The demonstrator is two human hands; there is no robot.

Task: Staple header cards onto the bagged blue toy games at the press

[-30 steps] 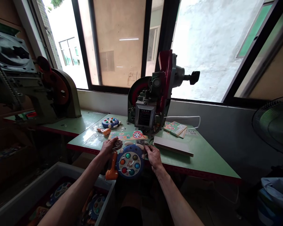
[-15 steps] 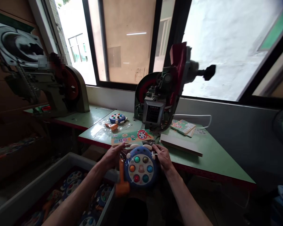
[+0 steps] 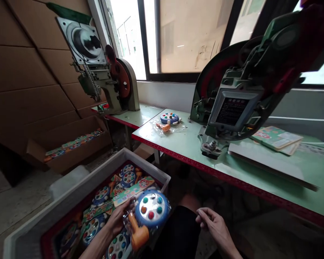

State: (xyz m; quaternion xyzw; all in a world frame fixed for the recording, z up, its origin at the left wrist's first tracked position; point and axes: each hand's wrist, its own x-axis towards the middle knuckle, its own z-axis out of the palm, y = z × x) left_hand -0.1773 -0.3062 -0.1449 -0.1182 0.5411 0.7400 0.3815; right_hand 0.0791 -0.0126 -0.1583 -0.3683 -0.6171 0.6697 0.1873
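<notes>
My left hand (image 3: 118,218) grips a bagged toy set by its upper left side, over the crate. In its clear bag are a round blue button toy (image 3: 152,208) with coloured domes on a white face and an orange toy hammer (image 3: 137,232). A green printed header card (image 3: 132,191) extends above my left hand. My right hand (image 3: 211,223) is away from the set, near my knee, with its fingers curled together and nothing visible in them. Several similar toy sets (image 3: 93,230) lie in the grey crate (image 3: 124,154).
Two press machines stand on the green table (image 3: 178,144): a near one (image 3: 232,104) and a far left one (image 3: 110,86). Another blue toy (image 3: 169,118) and orange hammer (image 3: 164,127) lie there. Folded cards (image 3: 278,136) sit right. A cardboard box (image 3: 70,158) holds more packs.
The view has turned left. My left hand has carried the toy set from the near press to over the crate. My right hand has let go of it.
</notes>
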